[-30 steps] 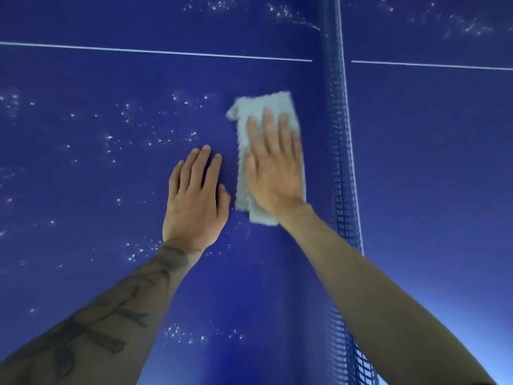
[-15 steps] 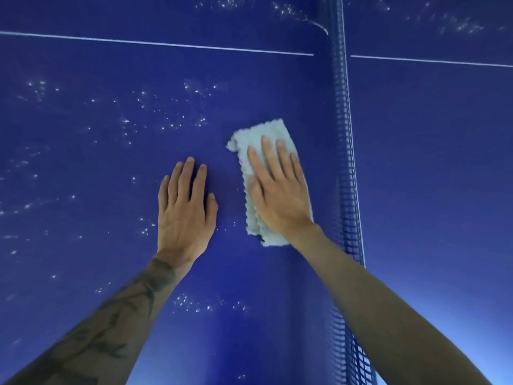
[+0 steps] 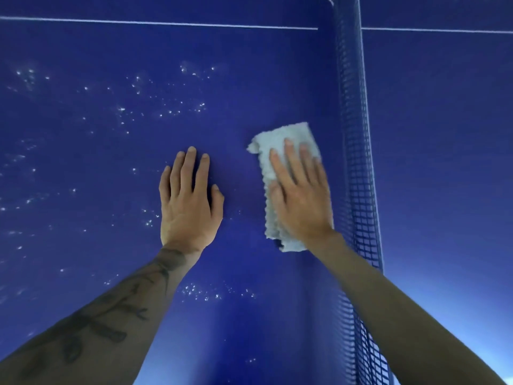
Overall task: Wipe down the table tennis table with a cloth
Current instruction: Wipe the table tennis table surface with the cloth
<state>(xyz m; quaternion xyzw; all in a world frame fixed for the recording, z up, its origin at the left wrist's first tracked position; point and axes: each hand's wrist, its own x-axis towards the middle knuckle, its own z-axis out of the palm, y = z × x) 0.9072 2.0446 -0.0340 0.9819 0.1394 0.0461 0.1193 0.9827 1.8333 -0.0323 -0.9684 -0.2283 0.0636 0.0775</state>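
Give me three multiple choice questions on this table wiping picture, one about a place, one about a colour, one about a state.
1. Where is the cloth? A. flat on the table beside the net B. draped over the net C. past the net
2. What colour is the table? A. green B. blue C. black
3. How is the left hand? A. gripping the cloth B. fisted C. flat on the table
Answers: 1 A, the right hand presses it down beside the mesh. 2 B, deep blue with white lines. 3 C, fingers straight on bare surface.
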